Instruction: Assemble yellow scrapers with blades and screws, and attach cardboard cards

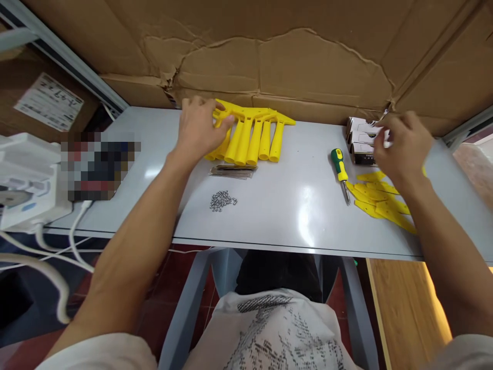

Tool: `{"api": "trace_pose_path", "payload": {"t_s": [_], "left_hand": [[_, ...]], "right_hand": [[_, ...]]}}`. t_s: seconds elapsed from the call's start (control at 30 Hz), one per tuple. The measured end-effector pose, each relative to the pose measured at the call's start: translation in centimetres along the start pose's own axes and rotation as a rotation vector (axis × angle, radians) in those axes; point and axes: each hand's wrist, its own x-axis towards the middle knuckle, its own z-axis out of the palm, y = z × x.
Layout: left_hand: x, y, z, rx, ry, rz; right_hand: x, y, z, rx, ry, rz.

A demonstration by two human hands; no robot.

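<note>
My left hand [202, 126] is at the left end of a row of yellow T-shaped plastic handles [254, 136], its thumb and fingers around the end handle. Thin flat metal strips [232, 171] lie just in front of the row, and a small heap of screws [221, 201] lies nearer to me. On the right, my right hand [404, 146] has its thumb and fingertips closed at the right end of small white-and-black boxes [362, 141]; the palm hides part of them. Below that hand spread flat yellow plastic pieces [379, 198], beside a green-and-yellow screwdriver [340, 169].
Cardboard [285, 67] walls the back of the grey tabletop [269, 221]. At the left stand a white device [34, 180] with cables and a blurred-out object [100, 164]. A blue chair [185, 308] is below the table, and a wooden surface [408, 308] is at lower right.
</note>
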Motion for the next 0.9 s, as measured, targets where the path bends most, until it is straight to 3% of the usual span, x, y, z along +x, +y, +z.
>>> {"api": "trace_pose_path", "payload": {"t_s": [0.13, 0.23, 0.3, 0.4, 0.5, 0.6, 0.73, 0.8, 0.9], "left_hand": [[-0.7, 1.0, 0.3, 0.17, -0.111, 0.04], [-0.7, 0.9, 0.5, 0.322, -0.2, -0.006], [-0.7, 0.8, 0.6, 0.341, -0.264, -0.046], [-0.8, 0.8, 0.9, 0.318, -0.303, -0.08], [-0.9, 1.0, 1.2, 0.304, -0.276, -0.084], [-0.9, 0.9, 1.3, 0.281, -0.259, -0.07], [-0.7, 0.7, 1.3, 0.277, -0.238, -0.071], [-0.6, 0.8, 1.2, 0.284, -0.23, -0.084], [-0.8, 1.1, 1.0, 0.286, -0.224, -0.095]], "right_hand": [[1.2, -9.4, 0.7, 0.207, -0.286, -0.252], [3.0, -14.9, 2.6, 0.256, -0.555, -0.294], [4.1, -16.9, 4.1, 0.292, -0.652, -0.283], [5.2, -17.5, 5.9, 0.381, -0.657, -0.232], [5.3, -16.4, 6.2, 0.445, -0.59, -0.146], [4.4, -14.8, 5.0, 0.42, -0.535, -0.114], [2.0, -12.8, 2.4, 0.32, -0.656, -0.208], [1.0, -12.6, 1.4, 0.248, -0.703, -0.278], [0.8, -13.8, 1.1, 0.16, -0.606, -0.316]]}}
